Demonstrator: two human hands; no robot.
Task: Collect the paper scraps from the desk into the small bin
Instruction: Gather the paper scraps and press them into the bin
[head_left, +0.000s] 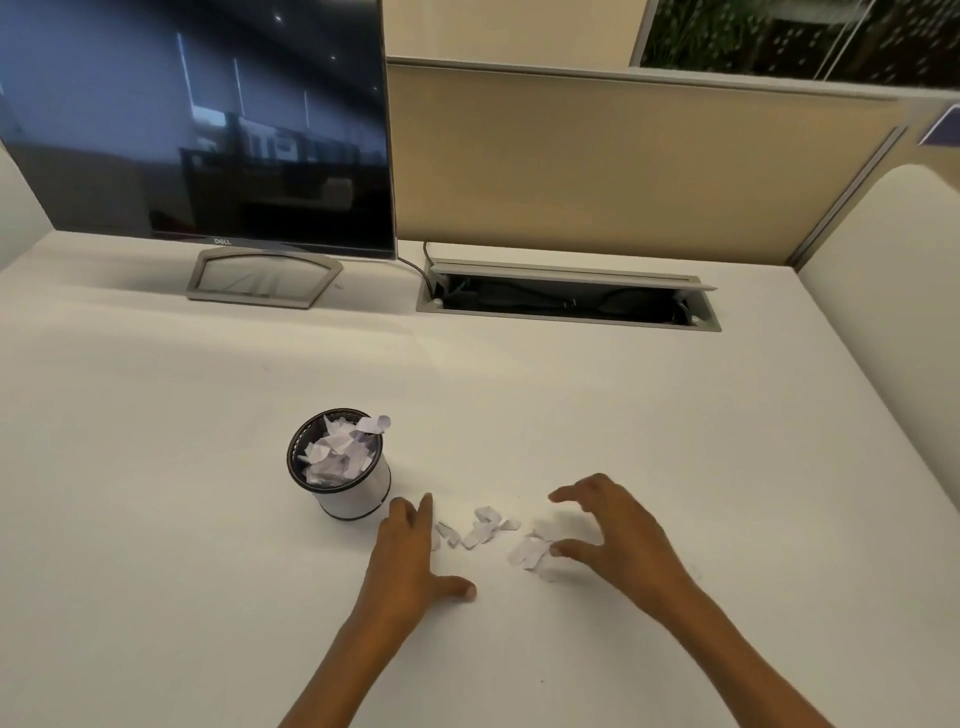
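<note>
A small round bin (358, 499) with a dark mesh rim and white wall stands on the white desk (208, 519), heaped with white paper scraps; one scrap (378, 423) hangs over its far rim. Several loose scraps (483, 527) lie on the desk to the right of the bin. My left hand (410, 561) rests flat and open on the desk just left of them, fingers together, close to the bin. My right hand (613, 525) hovers open over the right end of the scraps (527, 551), fingers spread and curved. Neither hand holds anything.
A dark monitor (197, 124) on a grey stand (262, 280) fills the back left. An open cable tray (569, 301) is sunk into the desk at the back, in front of a beige partition (623, 166). A white side panel (893, 291) rises on the right.
</note>
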